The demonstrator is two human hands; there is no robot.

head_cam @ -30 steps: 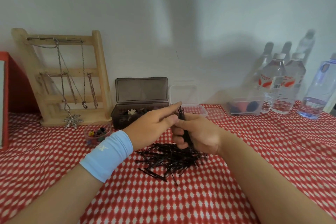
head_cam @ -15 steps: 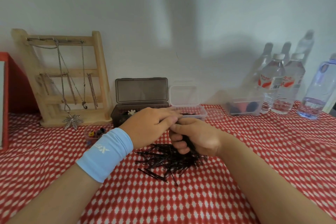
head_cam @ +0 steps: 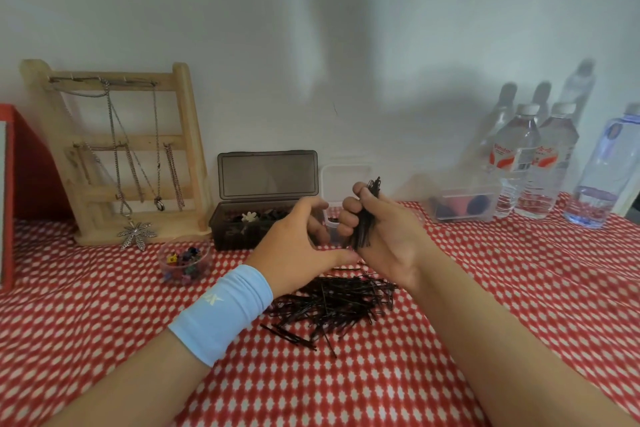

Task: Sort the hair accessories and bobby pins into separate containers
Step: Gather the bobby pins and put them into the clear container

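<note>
A loose pile of black bobby pins lies on the red checked cloth in front of me. My right hand is closed around an upright bundle of bobby pins, palm turned toward me. My left hand, with a light blue wristband, is curved beside the bundle; its thumb tip touches the bundle's lower end and its fingers are apart. Behind the hands stand a smoky grey box with hair accessories inside and its lid up, and a small clear box partly hidden by my hands.
A wooden jewellery stand with chains leans at the back left. A small clear cup of coloured clips sits before it. A clear container and several water bottles stand at the back right. A red box is at the far left.
My right hand has lifted and turned palm toward me, so the bundle now stands upright. My left hand has come off the bundle's top and opened beside it.
</note>
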